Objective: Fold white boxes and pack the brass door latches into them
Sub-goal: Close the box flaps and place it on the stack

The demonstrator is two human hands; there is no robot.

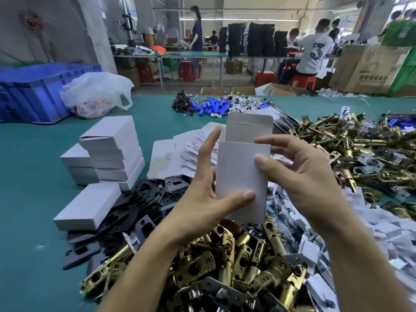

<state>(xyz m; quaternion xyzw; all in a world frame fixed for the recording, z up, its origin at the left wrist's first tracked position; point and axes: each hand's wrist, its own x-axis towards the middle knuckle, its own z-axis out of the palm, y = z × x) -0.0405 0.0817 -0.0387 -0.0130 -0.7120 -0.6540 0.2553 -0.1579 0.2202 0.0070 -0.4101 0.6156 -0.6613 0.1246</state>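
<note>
**White box held upright over the latch heap**

At centre, both hands hold a white cardboard box point(242, 176) upright above the green table point(33, 199), its rounded top flap standing open at 12 o'clock. The left hand point(202, 199) has its grip clamped on the box's lower left, thumb pressed across the front. The right hand point(299, 176) pinches the right edge, thumb on the front face.

Brass door latches point(236, 266) lie heaped at 6 o'clock, with more at 3 o'clock. Folded white boxes point(112, 149) are stacked at 9 o'clock beside black metal plates point(135, 203). Flat white box blanks point(193, 147) lie just behind the left hand.
</note>
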